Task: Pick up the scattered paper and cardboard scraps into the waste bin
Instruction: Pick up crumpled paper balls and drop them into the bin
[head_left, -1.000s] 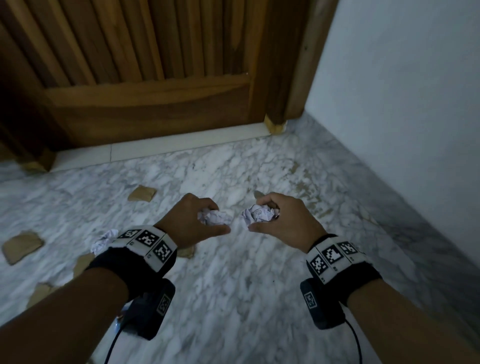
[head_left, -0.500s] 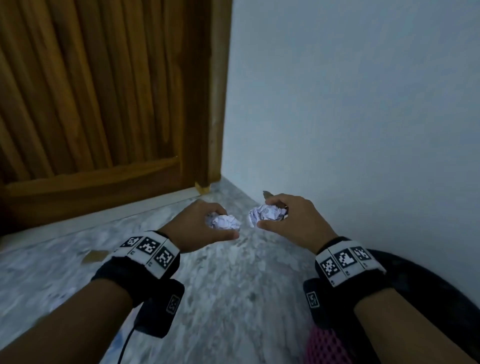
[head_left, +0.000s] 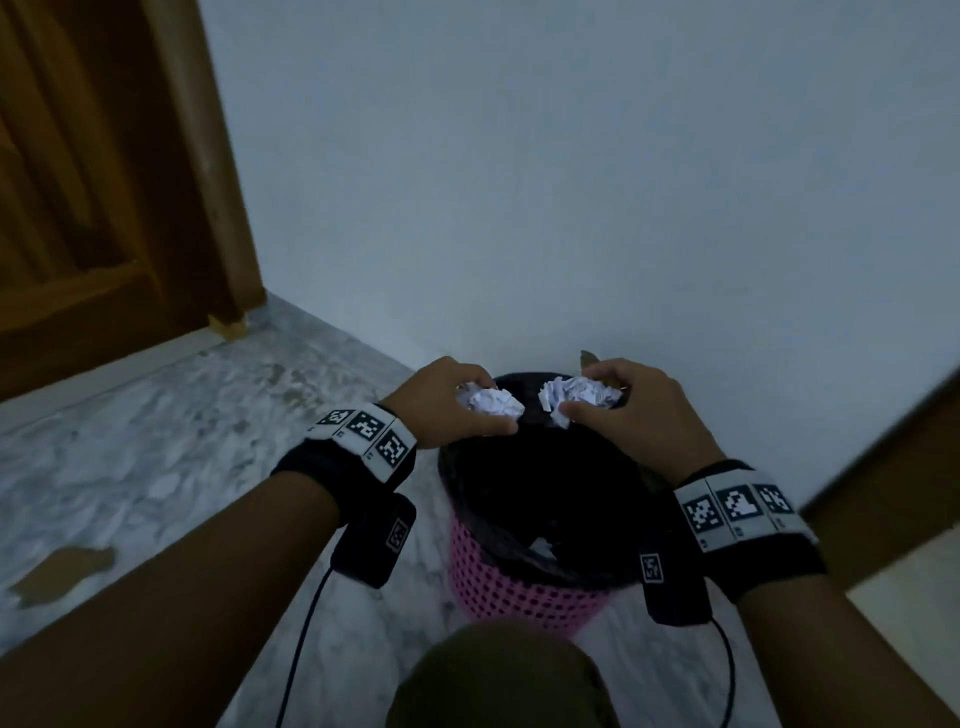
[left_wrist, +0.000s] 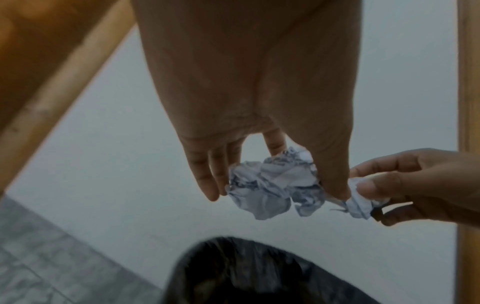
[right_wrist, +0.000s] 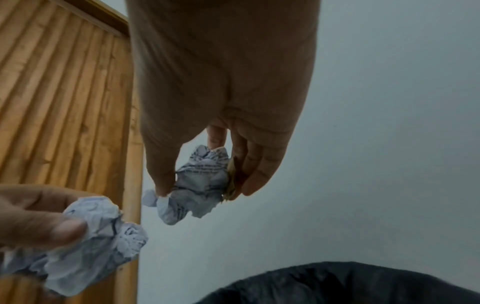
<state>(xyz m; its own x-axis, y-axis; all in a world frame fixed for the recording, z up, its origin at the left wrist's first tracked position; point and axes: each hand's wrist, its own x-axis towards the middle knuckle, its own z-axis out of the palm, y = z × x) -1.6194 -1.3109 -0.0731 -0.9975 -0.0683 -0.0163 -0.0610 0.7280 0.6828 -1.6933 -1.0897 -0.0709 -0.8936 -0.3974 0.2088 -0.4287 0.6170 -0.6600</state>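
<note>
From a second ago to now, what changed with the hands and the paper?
The person turned right, away from the door, and carried both hands over the pink waste bin. The left hand and right hand now hang above its black liner. Nothing was let go: the left hand holds its crumpled paper ball; the right holds its printed paper ball and a brown cardboard scrap.

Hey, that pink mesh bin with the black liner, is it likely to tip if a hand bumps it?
Probably yes: the pink mesh bin looks thin-walled and light. Little shows inside its black liner, so it likely has little ballast. On the smooth marble floor it might slide instead.
</note>
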